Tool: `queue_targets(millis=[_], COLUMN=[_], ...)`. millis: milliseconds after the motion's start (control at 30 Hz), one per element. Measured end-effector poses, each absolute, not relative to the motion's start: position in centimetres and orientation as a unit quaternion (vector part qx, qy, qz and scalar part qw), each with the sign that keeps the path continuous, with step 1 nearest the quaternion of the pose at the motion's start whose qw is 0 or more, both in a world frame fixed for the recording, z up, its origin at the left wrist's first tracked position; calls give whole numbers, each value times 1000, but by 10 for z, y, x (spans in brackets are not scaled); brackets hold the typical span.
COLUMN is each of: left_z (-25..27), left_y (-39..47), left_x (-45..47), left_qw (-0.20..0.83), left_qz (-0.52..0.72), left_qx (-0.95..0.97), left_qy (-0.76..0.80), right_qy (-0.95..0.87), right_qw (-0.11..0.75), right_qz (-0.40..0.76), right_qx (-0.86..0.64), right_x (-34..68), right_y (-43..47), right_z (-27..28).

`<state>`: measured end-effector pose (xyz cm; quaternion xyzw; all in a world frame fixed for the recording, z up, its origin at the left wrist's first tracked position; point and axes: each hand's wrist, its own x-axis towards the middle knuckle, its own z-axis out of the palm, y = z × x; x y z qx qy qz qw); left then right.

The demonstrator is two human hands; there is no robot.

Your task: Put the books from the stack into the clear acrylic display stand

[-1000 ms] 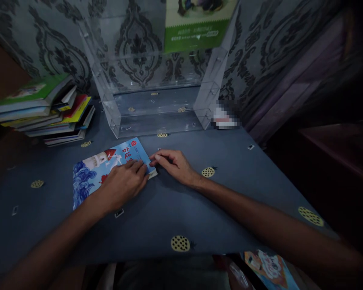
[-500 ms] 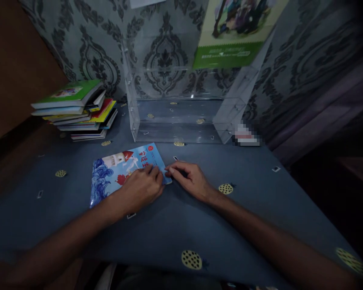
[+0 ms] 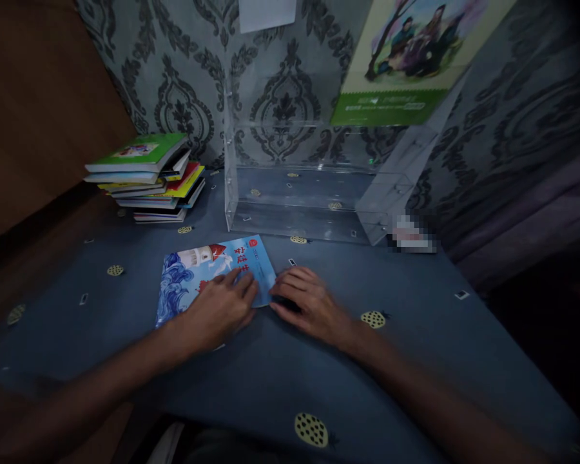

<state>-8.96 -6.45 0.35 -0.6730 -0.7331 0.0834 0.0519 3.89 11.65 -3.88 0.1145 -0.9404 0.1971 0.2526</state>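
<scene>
- A blue picture book [image 3: 217,261] lies flat, cover up, on the dark blue counter [image 3: 270,386]; its cover shows a red-roofed white tower, swirling waves and red characters.
- The left hand [image 3: 222,309] rests palm down over the book's near right part, its fingers [image 3: 245,283] loosely bent and slightly parted on the cover, closed around nothing.
- The right hand [image 3: 309,303] is at the book's right edge, its fingers curled toward that edge with a gap below them by the thumb; whether they pinch the book I cannot tell.
- Yellow pineapples and small pale rectangles are printed across the counter.
- Just behind the book stands a clear rack [image 3: 391,187], its lower tiers bare.
- High on the rack's right side leans a green-and-cream book [image 3: 391,106].
- To the left of the rack, a stack of books [image 3: 135,171] sits unevenly, a green one on top.
- Beside the rack's right foot is a blurred-out object [image 3: 412,235].
- Behind everything is a patterned wall [image 3: 181,96].
</scene>
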Motion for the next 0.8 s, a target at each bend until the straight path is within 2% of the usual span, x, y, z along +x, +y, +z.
queue_targets(millis=[133,433,800], left_z=[9,25,17], left_y=[-96,-142,-150], left_x=[-97,-112,-116], left_qw=[39,-70,-47], left_qz=[113,173,201], left_qx=[-640,-578,-600], left_qy=[-759,-794,-773], right_qy=[-937,-942,-942], right_qw=[258,254,260], right_qz=[194,173,164], right_qx=[136,136,133], right_x=[39,38,39], right_y=[117,116,114], right_z=[-37,-40,-41])
